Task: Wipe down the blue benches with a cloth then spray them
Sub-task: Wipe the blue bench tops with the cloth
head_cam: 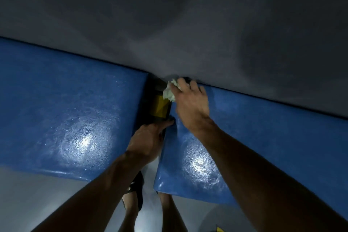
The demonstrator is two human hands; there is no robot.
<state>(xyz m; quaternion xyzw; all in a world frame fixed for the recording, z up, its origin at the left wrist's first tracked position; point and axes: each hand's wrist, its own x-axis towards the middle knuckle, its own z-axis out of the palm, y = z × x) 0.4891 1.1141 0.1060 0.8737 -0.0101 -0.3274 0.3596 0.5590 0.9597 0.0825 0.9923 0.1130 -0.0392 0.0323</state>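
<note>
- Floor [37, 194]: pale grey, nearest the camera, below the near edges of both benches. A foot in a dark sandal [138, 190] stands on it, directly under the gap [150, 100] between the benches.
- Small yellow corner [219, 229] at the bottom edge of view, right of the gap; cannot tell what it is.
- Left bench [66, 109]: blue padded tabletop, glossy, with a bright light reflection on it; lies left of the gap.
- Right bench [263, 137]: same blue padding, also with a reflection near its front edge; lies right of the gap, angled toward it.
- Left hand [148, 139]: reaches into the near end of the gap, fingers curled over the inner edge of the right bench. Grip: closed around that bench edge, thumb side on top.
- Yellow-brown object [162, 108]: sits down inside the gap, beyond the left hand; identity unclear.
- Right hand [192, 103]: on the right bench at its far inner corner, just beside the gap. Grip: fingers bunched, pinching the cloth.
- Cloth [169, 92]: pale, crumpled, at the far corner of the right bench, overhanging the gap.
- Wall [169, 15]: grey, behind both benches, farthest from the camera.
</note>
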